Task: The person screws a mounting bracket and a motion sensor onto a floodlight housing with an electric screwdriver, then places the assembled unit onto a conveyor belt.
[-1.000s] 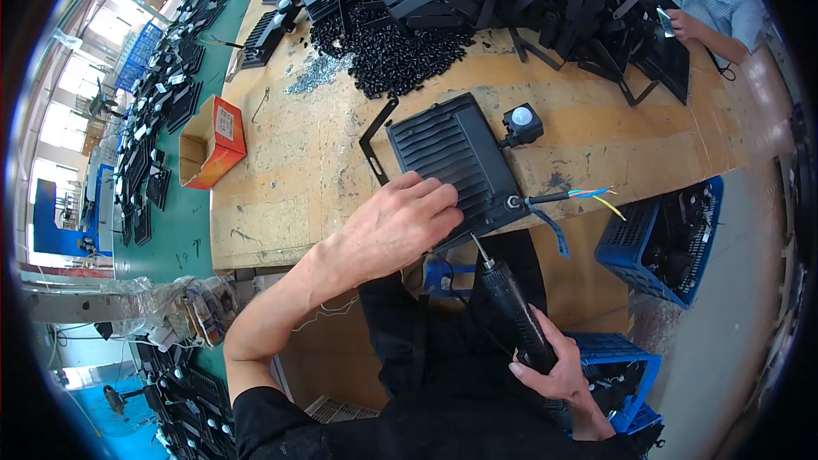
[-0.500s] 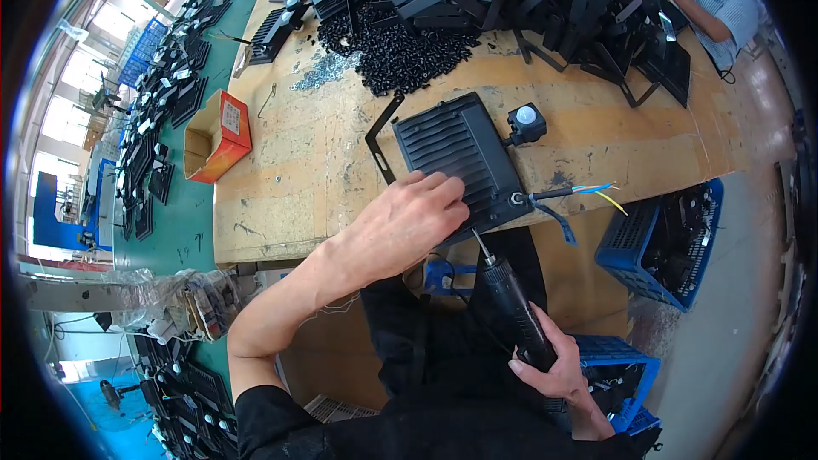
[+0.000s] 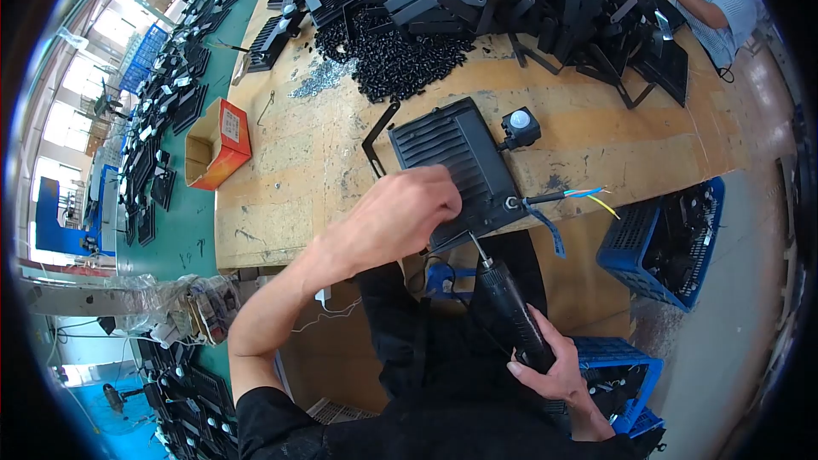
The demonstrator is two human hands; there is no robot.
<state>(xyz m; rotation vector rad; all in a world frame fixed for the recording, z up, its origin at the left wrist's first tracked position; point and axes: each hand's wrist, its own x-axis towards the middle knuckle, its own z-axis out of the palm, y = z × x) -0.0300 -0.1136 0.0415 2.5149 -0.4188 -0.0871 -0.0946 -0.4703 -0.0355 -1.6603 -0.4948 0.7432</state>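
A black finned floodlight housing (image 3: 481,158) lies on the worktable near its front edge, with a motion sensor (image 3: 521,128) on its right side and a cable with stripped coloured wires (image 3: 584,193) at its lower right. My left hand (image 3: 396,217) is over the housing's lower left, fingers curled in; what they hold, if anything, is hidden. My right hand (image 3: 558,366) grips a black electric screwdriver (image 3: 514,311), its bit pointing up at the housing's near edge. A black metal bracket (image 3: 375,140) is at the housing's left.
Black screws (image 3: 400,60) form a heap beyond the housing, beside a patch of silver hardware (image 3: 319,77). Brackets (image 3: 562,8) are piled at the back. An open orange box (image 3: 230,149) stands left; blue crates (image 3: 607,260) are at right. A person (image 3: 716,4) is at the far right.
My left hand has shifted slightly, its fingers more curled over the housing. The housing appears a little lower in view. My right hand and the screwdriver are almost unmoved.
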